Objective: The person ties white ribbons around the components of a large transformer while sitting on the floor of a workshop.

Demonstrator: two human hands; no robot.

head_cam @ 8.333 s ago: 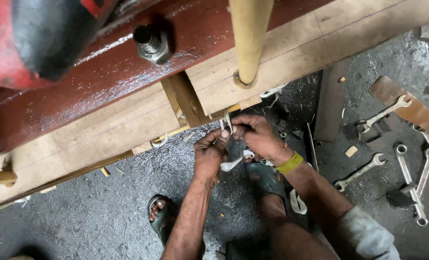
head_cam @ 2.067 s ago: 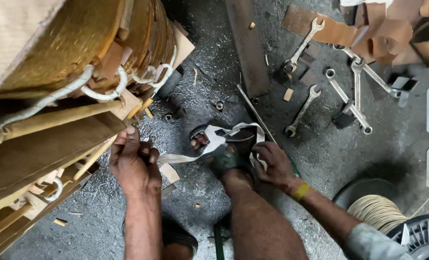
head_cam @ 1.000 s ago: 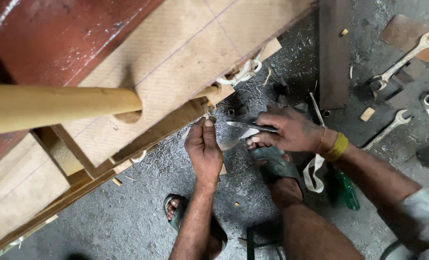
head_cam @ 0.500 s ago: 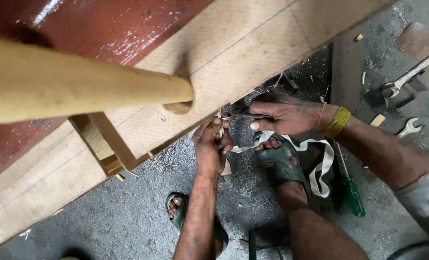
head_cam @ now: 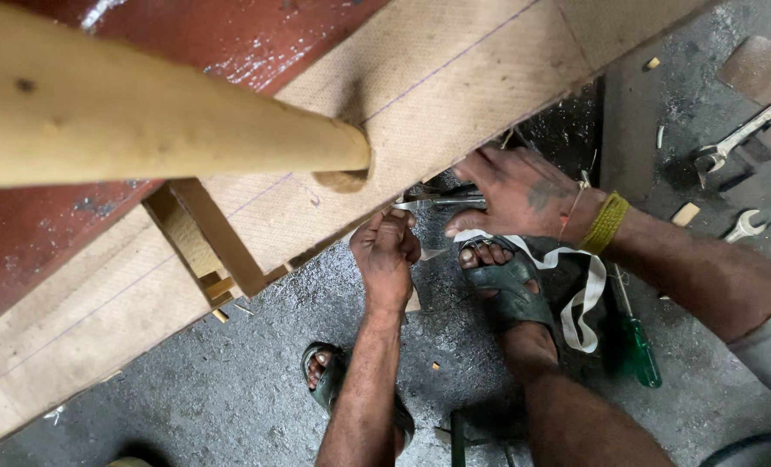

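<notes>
My left hand [head_cam: 387,255] is closed in a fist just under the edge of a pale wooden board [head_cam: 454,78], pinching what looks like the end of a white tape [head_cam: 586,298]. My right hand [head_cam: 517,190] reaches in from the right with a yellow wristband and grips a thin metal tool [head_cam: 441,201], possibly scissors, that points toward the left hand. The tape loops down past my sandalled right foot [head_cam: 506,281]. The spot under the board where the hands meet is partly hidden.
A round wooden pole [head_cam: 169,130] juts across the top left, over a red metal body [head_cam: 48,259]. A green-handled screwdriver [head_cam: 640,350] lies on the grey floor, with spanners [head_cam: 735,143] at the right. My left foot [head_cam: 333,380] is below.
The view has shifted closer under the board. My right hand has slid a little left and up with the tool, and the left hand stays closed by the board's edge.
</notes>
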